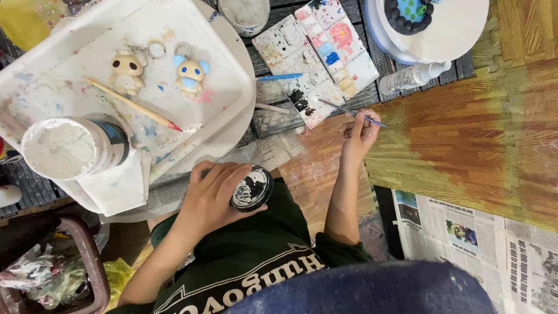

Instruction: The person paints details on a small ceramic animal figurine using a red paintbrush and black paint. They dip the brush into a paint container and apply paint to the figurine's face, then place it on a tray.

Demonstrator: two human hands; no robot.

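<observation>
Wood-grain floor (pixel 465 134), painted in brown and yellow blocks, w/ newspaper (pixel 465 232) spread at lower right and under the tray. White plastic tray (pixel 35 87), paint-splattered, holds two small keychain figures: a cream one (pixel 128 71) and a blue-eared one (pixel 190 74), plus a red-tipped brush (pixel 133 104) lying diagonal. Open white paint tub (pixel 72 148) sits at tray's near edge, full of white paint. Folding palette (pixel 317 55) beside tray, wells w/ pink, blue, black, tan dabs. Clear spray bottle (pixel 412 77) lies just beyond, near a white round stand (pixel 447 29).

Left hand (pixel 209 200): fingers wrapped tight round a small black jar (pixel 253 187), lid smeared white, held over the lap. Right hand (pixel 359 136): fingers pinched narrow on a thin blue-handled brush (pixel 354 113), tip near palette's black well.
</observation>
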